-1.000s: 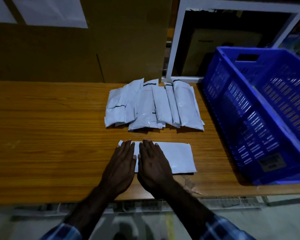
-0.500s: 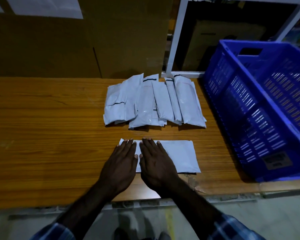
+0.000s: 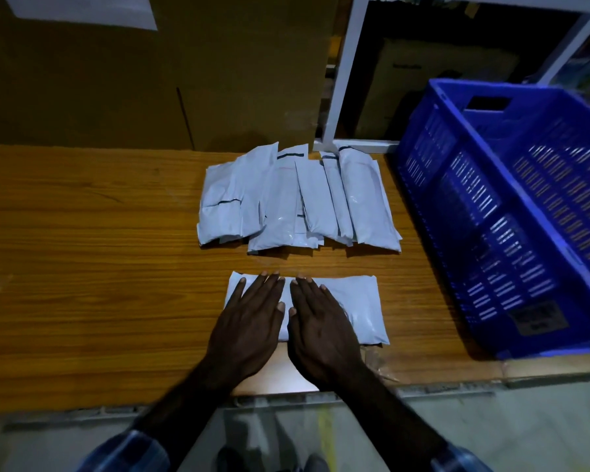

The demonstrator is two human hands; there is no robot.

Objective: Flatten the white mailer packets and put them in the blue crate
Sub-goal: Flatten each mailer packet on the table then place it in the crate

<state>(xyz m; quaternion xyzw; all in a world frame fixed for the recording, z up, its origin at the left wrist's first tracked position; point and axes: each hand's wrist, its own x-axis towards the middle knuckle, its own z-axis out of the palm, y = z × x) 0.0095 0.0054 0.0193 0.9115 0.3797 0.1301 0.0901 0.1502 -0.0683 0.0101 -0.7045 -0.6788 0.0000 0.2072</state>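
Hands lie flat side by side on one white mailer packet [image 3: 355,310] near the front edge of the wooden table [image 3: 82,284]. Left hand [image 3: 249,321] covers the packet's left part, right hand [image 3: 321,330] its middle, all fingers straight and pressed down, thumbs almost touching; neither grips anything. The packet's right end shows bare. Behind it, toward the table's back edge, a pile of white mailer packets [image 3: 297,199] overlaps in a fan. The blue crate [image 3: 511,212] stands at the table's right edge, just beside the pile, its slotted wall facing the packets. Brown cardboard [image 3: 150,80] rises behind the table, with a white shelf frame [image 3: 341,83] next to it.
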